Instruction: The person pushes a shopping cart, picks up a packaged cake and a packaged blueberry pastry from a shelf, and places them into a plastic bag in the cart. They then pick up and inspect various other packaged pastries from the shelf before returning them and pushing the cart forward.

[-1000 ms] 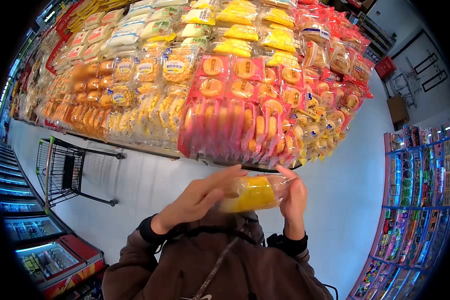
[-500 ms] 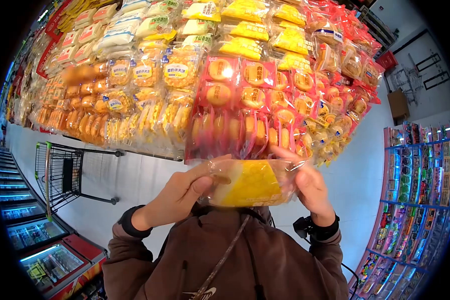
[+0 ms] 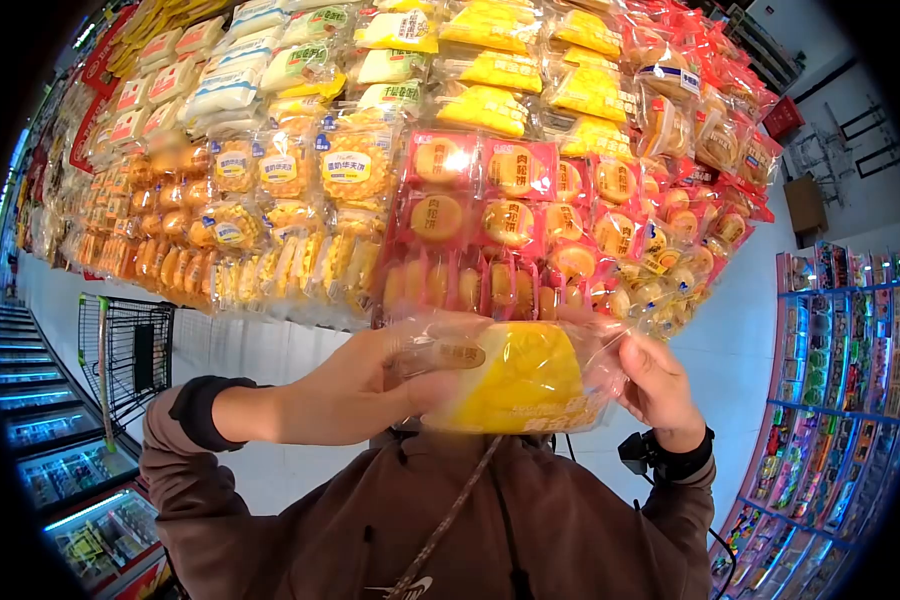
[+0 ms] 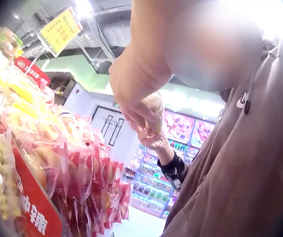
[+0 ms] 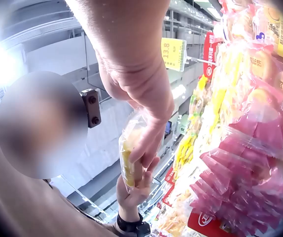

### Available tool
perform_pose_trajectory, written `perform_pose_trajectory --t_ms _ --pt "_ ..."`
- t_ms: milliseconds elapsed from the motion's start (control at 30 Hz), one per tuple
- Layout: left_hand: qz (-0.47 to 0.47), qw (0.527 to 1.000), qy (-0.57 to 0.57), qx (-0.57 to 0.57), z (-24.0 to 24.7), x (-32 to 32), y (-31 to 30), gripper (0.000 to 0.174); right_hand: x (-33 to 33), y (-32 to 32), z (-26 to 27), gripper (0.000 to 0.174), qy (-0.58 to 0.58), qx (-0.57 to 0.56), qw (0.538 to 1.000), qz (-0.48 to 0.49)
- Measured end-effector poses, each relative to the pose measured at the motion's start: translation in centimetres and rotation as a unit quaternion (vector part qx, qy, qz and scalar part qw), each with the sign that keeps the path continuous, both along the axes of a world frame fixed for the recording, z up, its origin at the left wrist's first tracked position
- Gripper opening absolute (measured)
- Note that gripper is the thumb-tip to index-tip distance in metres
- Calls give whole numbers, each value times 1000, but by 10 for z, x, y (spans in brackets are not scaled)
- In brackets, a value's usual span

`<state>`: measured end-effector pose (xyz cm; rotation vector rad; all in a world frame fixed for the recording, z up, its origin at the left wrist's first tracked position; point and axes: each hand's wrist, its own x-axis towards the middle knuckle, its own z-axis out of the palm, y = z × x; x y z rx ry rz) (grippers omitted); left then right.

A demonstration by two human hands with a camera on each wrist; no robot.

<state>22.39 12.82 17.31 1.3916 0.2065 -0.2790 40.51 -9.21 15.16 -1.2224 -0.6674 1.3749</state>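
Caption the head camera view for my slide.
Left hand and right hand hold a wrapped yellow cake before stacked bakery packets.

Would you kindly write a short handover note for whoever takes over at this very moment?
Left hand: grips the left end of the cake pack.
Right hand: grips its right end.
Pack: held up roughly level in front of the shelf of packed cakes. The cart stands off to the left.
Done: one pack is in hand, clear of the shelf.
Left: probably finish looking it over, then put it in the cart or back on the shelf.
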Motion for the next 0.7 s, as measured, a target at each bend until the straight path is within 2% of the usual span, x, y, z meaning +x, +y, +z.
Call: perform_pose_trajectory --t_ms 100,167,267,367,467,500,567,633,700 --pt "15 999 30 11 10 19 -7 51 22 -6 5 60 -29 -23 999 27" --pt "49 997 59 -12 24 34 -13 53 25 2 14 61 -19 42 999 -1" --pt "76 996 31 -24 11 53 -25 50 40 -4 11 61 24 50 998 -26" --pt "84 996 19 26 8 74 -32 48 57 -13 7 61 68 71 993 -71" --pt "156 988 5 -10 28 101 -31 45 85 -32 -11 59 114 127 982 -82" --pt "174 983 -26 47 23 112 -21 44 90 -35 -11 59 94 122 982 -109" --pt "219 967 37 124 32 134 8 47 98 -39 -12 59 53 113 979 -163" --pt "271 939 -55 206 30 164 35 51 106 -48 -19 58 61 120 975 -179" --pt "252 941 -121 193 24 201 69 56 112 -56 -26 57 64 121 973 -186"
